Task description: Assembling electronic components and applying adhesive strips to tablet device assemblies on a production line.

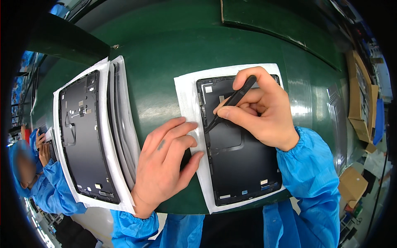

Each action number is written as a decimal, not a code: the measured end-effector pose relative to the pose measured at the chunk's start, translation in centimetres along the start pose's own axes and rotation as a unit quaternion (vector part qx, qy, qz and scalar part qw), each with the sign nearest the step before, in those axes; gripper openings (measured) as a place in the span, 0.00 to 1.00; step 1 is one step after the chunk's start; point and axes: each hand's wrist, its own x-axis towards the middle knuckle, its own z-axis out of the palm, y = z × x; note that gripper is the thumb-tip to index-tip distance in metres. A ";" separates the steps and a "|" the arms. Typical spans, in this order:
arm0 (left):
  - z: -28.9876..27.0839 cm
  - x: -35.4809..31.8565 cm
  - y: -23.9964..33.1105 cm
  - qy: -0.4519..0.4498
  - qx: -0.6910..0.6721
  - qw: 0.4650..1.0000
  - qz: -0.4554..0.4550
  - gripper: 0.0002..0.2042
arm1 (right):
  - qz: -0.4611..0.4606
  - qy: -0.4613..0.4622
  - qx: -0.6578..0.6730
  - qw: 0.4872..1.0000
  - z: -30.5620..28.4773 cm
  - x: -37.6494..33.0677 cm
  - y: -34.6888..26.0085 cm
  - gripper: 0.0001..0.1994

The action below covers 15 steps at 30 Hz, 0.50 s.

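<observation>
A black tablet back cover (244,165) lies inner side up on a white foam sheet (186,95) in front of me. My right hand (260,111) grips black tweezers (231,101), with the tips touching the cover's left inner edge. My left hand (165,165) lies flat, fingers apart, pressing the white sheet and the cover's left rim.
A stack of more black covers (82,132) on white sheets sits to the left on the green table (173,45). Another person in a blue gown (45,186) works at the far left. Cardboard boxes (359,95) stand at the right.
</observation>
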 end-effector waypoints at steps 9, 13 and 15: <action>0.2 0.1 0.2 -0.012 0.071 0.997 0.042 0.16 | -0.046 0.039 0.043 0.997 -0.3 0.4 0.3 0.18; -0.1 0.5 0.3 -0.009 0.104 0.993 0.056 0.16 | -0.017 0.030 0.127 0.991 -0.2 0.5 -0.4 0.19; 0.4 1.2 0.6 -0.008 0.138 0.988 0.062 0.15 | -0.032 0.046 0.137 0.989 -0.4 0.4 -0.1 0.19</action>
